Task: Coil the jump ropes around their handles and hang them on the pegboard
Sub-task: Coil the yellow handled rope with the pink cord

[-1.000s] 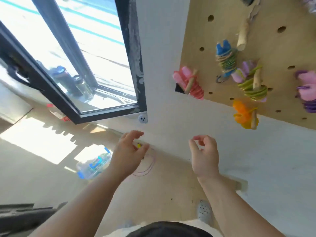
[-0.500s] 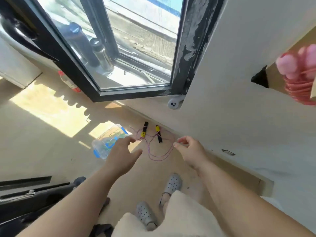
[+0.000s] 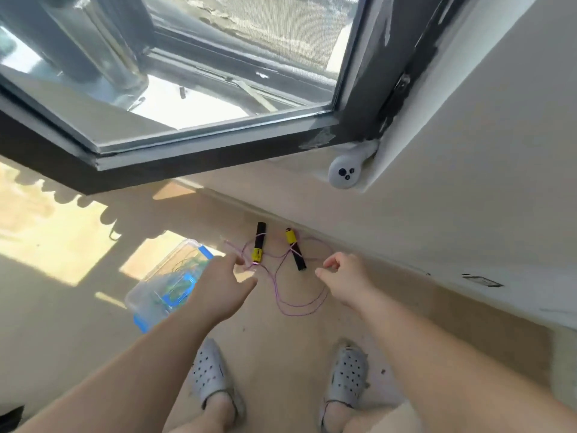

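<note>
While loose, thin purple jump rope (image 3: 295, 250).

Location type: indoor room, plain and unfurnished where visible, of a domestic kind; the exact use cannot be told.

Indicators:
- Casement window (image 3: 218, 160) with a dark metal frame, sash swung inward; pipes and a rough outdoor surface show through the glass.
- White plastered wall (image 3: 468, 198) meeting a beige floor (image 3: 62, 323), with sunlight patches on the floor.
- Small white device (image 3: 345, 175) with three dark dots, mounted at the window's lower corner.
- Clear plastic storage box (image 3: 156, 295) with blue latches and a jump rope (image 3: 258, 248) lying on the floor.
- Person wearing perforated clogs (image 3: 209, 376).
</note>
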A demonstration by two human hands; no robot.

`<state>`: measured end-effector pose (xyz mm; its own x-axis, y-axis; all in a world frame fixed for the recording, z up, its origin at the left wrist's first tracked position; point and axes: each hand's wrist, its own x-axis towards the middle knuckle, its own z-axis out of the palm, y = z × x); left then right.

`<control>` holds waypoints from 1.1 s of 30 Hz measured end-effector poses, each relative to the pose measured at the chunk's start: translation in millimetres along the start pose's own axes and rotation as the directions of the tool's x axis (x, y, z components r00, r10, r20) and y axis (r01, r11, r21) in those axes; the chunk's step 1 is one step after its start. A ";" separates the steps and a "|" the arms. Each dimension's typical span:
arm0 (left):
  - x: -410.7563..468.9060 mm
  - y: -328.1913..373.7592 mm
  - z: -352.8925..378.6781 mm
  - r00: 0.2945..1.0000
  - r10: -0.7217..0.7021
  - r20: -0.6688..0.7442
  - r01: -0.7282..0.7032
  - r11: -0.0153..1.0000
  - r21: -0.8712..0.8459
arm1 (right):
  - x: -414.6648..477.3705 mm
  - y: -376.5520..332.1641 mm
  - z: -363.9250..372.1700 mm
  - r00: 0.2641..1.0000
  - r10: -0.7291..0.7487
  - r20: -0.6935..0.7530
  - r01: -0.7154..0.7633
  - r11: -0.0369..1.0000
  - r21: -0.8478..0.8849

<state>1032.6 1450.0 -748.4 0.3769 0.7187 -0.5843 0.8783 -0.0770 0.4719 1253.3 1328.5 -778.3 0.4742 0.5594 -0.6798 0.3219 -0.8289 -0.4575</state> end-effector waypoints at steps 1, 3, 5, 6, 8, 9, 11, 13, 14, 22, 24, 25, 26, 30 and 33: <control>23.1 -12.2 13.3 1.000 0.003 0.021 -0.004 0.999 0.044 | 22.9 7.7 14.8 1.000 0.012 -0.002 -0.012 1.000 -0.011; 67.1 -35.0 40.5 0.998 -0.001 0.064 -0.008 0.991 0.131 | 65.4 24.2 44.9 1.000 0.024 0.004 -0.024 0.998 -0.050; 110.2 -55.0 65.8 0.996 0.005 0.090 -0.023 0.980 0.196 | 106.8 40.8 72.2 1.000 0.014 0.027 -0.010 0.992 -0.125; 131.0 -63.6 78.0 0.995 0.019 0.100 -0.040 0.975 0.220 | 126.5 47.6 83.8 0.999 0.004 0.038 0.002 0.987 -0.158; 172.7 -78.6 103.0 0.994 0.042 0.105 -0.068 0.964 0.258 | 168.2 60.4 104.7 0.999 -0.030 0.045 0.038 0.980 -0.195; 190.5 -83.5 114.9 0.993 0.045 0.111 -0.074 0.959 0.275 | 187.4 65.2 113.3 0.998 -0.056 0.037 0.063 0.974 -0.218; 223.2 -94.7 139.0 0.991 0.044 0.129 -0.083 0.945 0.315 | 225.1 73.8 128.9 0.991 -0.133 0.012 0.131 0.942 -0.310; 252.3 -105.1 161.0 0.987 0.066 0.144 -0.114 0.929 0.352 | 256.6 79.8 143.0 0.977 -0.206 0.048 0.207 0.889 -0.408; 266.3 -110.5 170.2 0.987 0.077 0.144 -0.124 0.926 0.357 | 270.9 81.8 150.5 0.967 -0.240 0.082 0.251 0.861 -0.443; 349.9 -139.8 203.4 0.980 0.103 0.172 -0.153 0.938 0.312 | 342.7 85.2 195.4 0.947 -0.190 0.261 0.298 0.826 -0.478; 352.9 -147.9 207.9 0.971 0.093 0.222 -0.151 0.953 0.262 | 340.4 96.5 202.3 0.960 -0.162 0.227 0.250 0.859 -0.447; 353.8 -151.4 210.8 0.972 0.090 0.217 -0.147 0.954 0.262 | 336.2 103.0 205.7 0.964 -0.165 0.206 0.240 0.874 -0.423; 354.8 -154.8 213.7 0.976 0.084 0.199 -0.139 0.949 0.282 | 330.9 109.5 209.0 0.966 -0.177 0.189 0.241 0.880 -0.408; 359.0 -161.3 225.0 0.971 0.085 0.225 -0.162 0.923 0.349 | 314.2 130.6 221.6 0.965 -0.147 0.216 0.231 0.867 -0.441; 359.9 -162.3 228.7 0.930 0.038 0.367 -0.209 0.874 0.438 | 311.4 128.8 228.7 0.973 -0.104 0.204 0.185 0.884 -0.430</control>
<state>1093.0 1563.1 -1186.3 0.4920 0.4118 -0.7671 0.8179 -0.5205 0.2451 1255.0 1395.4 -1180.0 0.2608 0.6303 -0.7313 0.7244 -0.6284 -0.2833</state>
